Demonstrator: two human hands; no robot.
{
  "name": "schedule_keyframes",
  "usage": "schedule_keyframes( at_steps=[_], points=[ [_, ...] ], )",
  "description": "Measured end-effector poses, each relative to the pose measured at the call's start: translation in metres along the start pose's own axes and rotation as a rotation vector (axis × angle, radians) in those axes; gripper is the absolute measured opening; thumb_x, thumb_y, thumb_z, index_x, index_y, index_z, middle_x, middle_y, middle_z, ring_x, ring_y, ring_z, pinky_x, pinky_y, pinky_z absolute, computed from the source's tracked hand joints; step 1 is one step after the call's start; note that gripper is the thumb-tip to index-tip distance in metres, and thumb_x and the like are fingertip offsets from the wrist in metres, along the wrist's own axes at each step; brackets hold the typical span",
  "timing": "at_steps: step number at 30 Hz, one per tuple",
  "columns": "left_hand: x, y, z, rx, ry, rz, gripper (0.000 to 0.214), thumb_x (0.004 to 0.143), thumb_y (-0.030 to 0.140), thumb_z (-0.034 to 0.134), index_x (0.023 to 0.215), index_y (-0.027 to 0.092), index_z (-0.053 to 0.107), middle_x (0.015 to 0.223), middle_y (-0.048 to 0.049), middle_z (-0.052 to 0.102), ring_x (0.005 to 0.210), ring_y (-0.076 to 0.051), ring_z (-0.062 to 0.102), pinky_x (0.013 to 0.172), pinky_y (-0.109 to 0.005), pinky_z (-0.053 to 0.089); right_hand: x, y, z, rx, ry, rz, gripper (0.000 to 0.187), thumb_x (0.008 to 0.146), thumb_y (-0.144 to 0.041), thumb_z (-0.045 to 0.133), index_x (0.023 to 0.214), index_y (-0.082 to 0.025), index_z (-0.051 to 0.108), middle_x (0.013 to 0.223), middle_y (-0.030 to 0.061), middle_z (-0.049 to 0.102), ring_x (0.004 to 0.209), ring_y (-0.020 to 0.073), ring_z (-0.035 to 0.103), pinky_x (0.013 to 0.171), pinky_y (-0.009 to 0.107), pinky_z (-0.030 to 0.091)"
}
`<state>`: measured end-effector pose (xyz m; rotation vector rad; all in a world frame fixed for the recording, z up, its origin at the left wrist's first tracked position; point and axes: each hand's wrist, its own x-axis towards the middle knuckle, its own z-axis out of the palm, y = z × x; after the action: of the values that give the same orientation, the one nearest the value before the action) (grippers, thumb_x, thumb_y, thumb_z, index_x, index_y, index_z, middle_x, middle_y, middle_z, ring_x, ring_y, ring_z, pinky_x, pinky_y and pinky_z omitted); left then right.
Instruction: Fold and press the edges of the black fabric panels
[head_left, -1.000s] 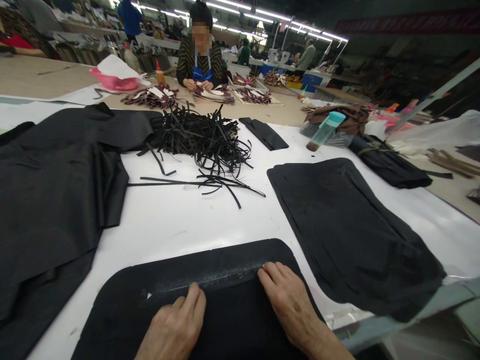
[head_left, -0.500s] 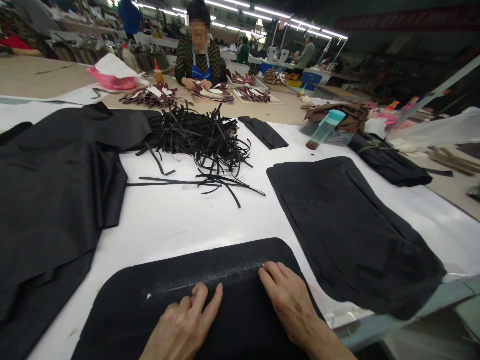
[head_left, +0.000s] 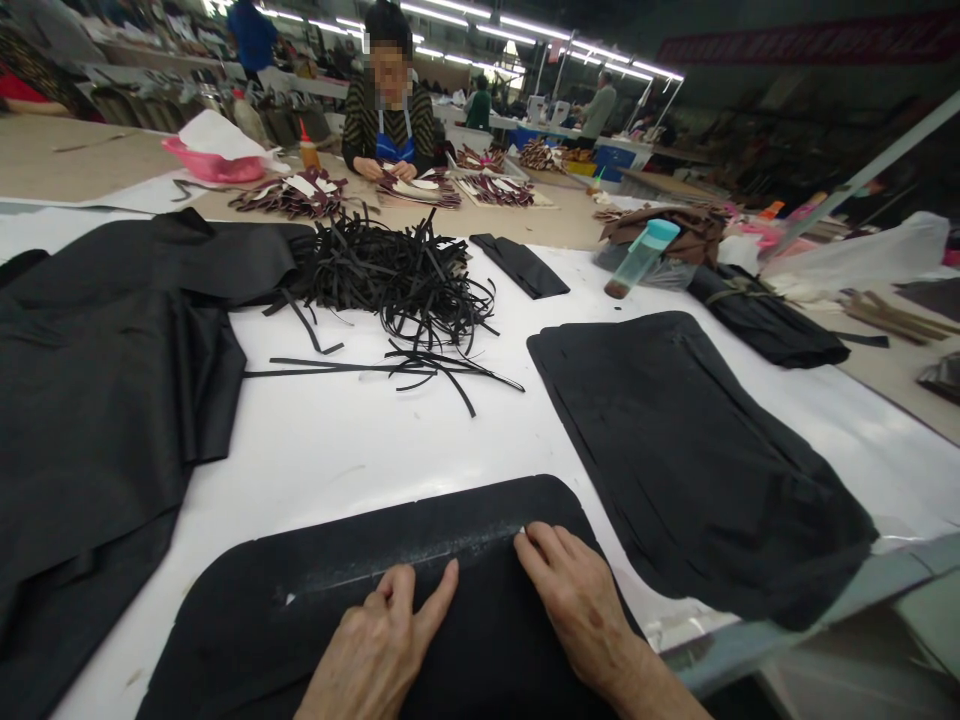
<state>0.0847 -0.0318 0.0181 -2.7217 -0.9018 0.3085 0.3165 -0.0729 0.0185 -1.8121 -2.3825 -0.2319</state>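
Note:
A black sheet-material panel [head_left: 247,640] with rounded corners lies in front of me on the white tabletop. Across its upper part runs a whitish, smeared strip with a thin pale line, and a small white mark shows at its left end. My left hand [head_left: 375,635] rests on the panel just below this line, fingers bent and thumb stretched out apart from them. At the strip's right end, my right hand [head_left: 574,590] has its fingertips closed together on the panel, with a tiny white bit showing beside them. What lies under these fingertips is hidden.
Stacked black panels [head_left: 690,450] lie to the right, and large black sheets [head_left: 97,400] cover the left. A heap of black strips [head_left: 397,265] sits ahead, near a teal-lidded bottle [head_left: 641,260]. Across the table a co-worker [head_left: 388,110] handles maroon pieces [head_left: 416,188].
My left thumb has slid slightly right and spread farther from the fingers. My right hand stays at the strip's end. The whole view has shifted slightly.

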Motion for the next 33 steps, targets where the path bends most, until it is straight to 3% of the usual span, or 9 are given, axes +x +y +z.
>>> schedule_keyframes(
  at_steps=[7,12,21,28,33],
  points=[
    [0.012,0.006,-0.009,0.017,-0.040,-0.042,0.084,0.075,0.002,0.044,0.141,0.032,0.001,0.077,-0.0057,0.057,0.055,-0.016,0.056,0.048,-0.022,0.044,-0.010,-0.014,0.006,-0.219,-0.125,-0.015,0.060,0.071,-0.006,0.056,0.127,-0.024,0.046,0.109,0.0133,0.059,0.086,0.0271,0.056,0.070,0.038,0.049],
    [0.017,0.009,-0.010,0.047,-0.041,-0.053,0.086,0.078,0.005,0.043,0.138,0.029,-0.013,0.071,-0.0038,0.057,0.055,-0.016,0.055,0.049,-0.021,0.040,-0.011,-0.020,0.003,-0.276,-0.093,-0.026,0.063,0.069,-0.006,0.055,0.128,-0.023,0.045,0.107,0.0164,0.061,0.087,0.0297,0.058,0.069,0.041,0.051],
    [0.019,0.012,-0.005,0.078,-0.044,-0.068,0.082,0.082,0.009,0.044,0.138,0.034,-0.011,0.067,-0.0017,0.055,0.050,-0.014,0.052,0.045,-0.020,0.035,-0.019,-0.016,0.009,-0.166,-0.031,0.029,0.057,0.067,-0.003,0.051,0.122,-0.020,0.051,0.110,0.0050,0.063,0.091,0.0266,0.056,0.073,0.036,0.051],
    [0.019,0.013,-0.003,0.048,-0.042,-0.057,0.081,0.083,0.011,0.044,0.137,0.034,-0.011,0.066,-0.0025,0.055,0.050,-0.015,0.053,0.046,-0.020,0.035,-0.018,-0.008,0.006,-0.078,0.022,0.052,0.051,0.067,0.003,0.048,0.115,-0.014,0.055,0.106,0.0049,0.064,0.090,0.0227,0.056,0.076,0.033,0.051],
    [0.021,0.012,-0.003,0.039,-0.055,-0.051,0.082,0.081,0.010,0.044,0.137,0.034,-0.011,0.067,-0.0034,0.055,0.050,-0.016,0.052,0.046,-0.021,0.035,-0.021,-0.002,0.002,0.015,0.010,0.183,0.045,0.071,0.005,0.044,0.108,-0.015,0.060,0.106,0.0073,0.063,0.091,0.0226,0.057,0.077,0.034,0.051]
  ],
)
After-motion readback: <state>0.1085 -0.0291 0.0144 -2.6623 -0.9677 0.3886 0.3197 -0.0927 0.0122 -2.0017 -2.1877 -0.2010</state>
